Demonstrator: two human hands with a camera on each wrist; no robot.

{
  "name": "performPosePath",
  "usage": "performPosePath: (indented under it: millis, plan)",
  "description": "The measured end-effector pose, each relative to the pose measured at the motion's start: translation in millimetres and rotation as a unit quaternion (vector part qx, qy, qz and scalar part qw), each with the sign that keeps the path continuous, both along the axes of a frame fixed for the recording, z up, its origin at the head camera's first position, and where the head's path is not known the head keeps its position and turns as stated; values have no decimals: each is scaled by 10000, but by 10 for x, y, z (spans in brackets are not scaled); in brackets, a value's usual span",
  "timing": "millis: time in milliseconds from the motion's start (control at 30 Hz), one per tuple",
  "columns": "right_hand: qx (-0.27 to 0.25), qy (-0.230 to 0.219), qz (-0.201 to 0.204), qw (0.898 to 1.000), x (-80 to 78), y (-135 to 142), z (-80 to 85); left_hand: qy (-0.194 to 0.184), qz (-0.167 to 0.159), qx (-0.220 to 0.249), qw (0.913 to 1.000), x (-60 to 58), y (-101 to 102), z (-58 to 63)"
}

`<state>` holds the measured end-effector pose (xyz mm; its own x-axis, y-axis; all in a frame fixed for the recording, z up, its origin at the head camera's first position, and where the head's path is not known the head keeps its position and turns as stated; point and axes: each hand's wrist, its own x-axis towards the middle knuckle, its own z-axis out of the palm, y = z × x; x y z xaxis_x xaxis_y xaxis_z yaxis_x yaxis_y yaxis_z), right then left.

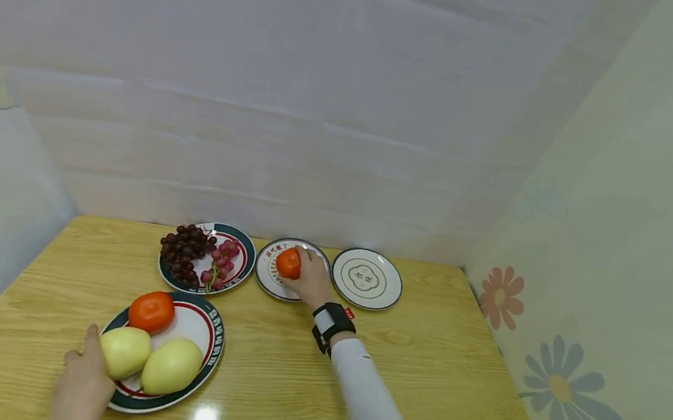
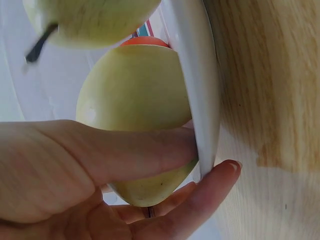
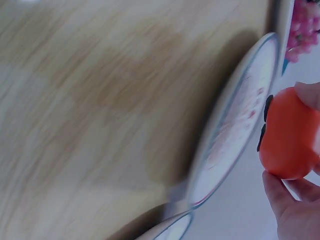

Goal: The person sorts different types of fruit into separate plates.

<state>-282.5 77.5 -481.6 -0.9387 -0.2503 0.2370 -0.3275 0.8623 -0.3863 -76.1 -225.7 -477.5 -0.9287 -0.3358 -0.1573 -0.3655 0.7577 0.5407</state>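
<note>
Fruit (image 1: pixel 289 263), orange, part-hidden: right hand (image 1: pixel 312 279) grips it; left hand (image 1: pixel 83 381) pinches part-covered plate (image 1: pixel 218 343)

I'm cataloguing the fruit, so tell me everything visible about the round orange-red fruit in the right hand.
The round, orange-red, persimmon-like fruit is squat, smooth and shiny, perhaps plastic, with dark, leafy flaps on its underside. The bare right hand grips it with thumb and fingers, hiding part of it. It is over the small, white, dark-rimmed plate with red writing, apparently just clear of it.
</note>
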Motion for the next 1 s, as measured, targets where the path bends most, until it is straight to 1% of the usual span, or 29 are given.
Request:
performPosePath:
  millis: [133, 267, 367, 500, 600, 700, 767, 867, 933, 1000]
  plan:
    - [-134, -124, -213, 9996, -66, 148, -104, 67, -24, -20, 10000, 9, 0, 6]
    - [-161, -128, -344, 9992, -104, 213, -201, 233, -133, -47, 9996, 16, -4, 7]
    - [-239, -177, -469, 9985, -120, 239, -250, 282, -218, -45, 9994, 22, -11, 2]
    - [-402, -370, -553, 9970, -146, 253, -283, 303, -210, -38, 9993, 32, -16, 3]
    - [-303, -520, -604, 9964, -164, 279, -291, 344, -202, -51, 9992, 24, -8, 7]
    - [-179, -588, -610, 9962, -154, 257, -242, 322, -236, -50, 9992, 19, -5, 9]
    - [-151, -517, -448, 9975, -109, 191, -154, 276, -248, -20, 9993, 15, -5, 13]
    - [133, -248, -23, 9996, 3, -11, 5, 213, -230, -11, 9995, 18, -8, 12]
    - [368, -72, 406, 9985, 130, -190, 151, 207, -212, -19, 9996, 20, -10, 12]
    - [656, 159, 881, 9938, 251, -385, 270, 218, -209, -45, 9995, 22, -14, 6]
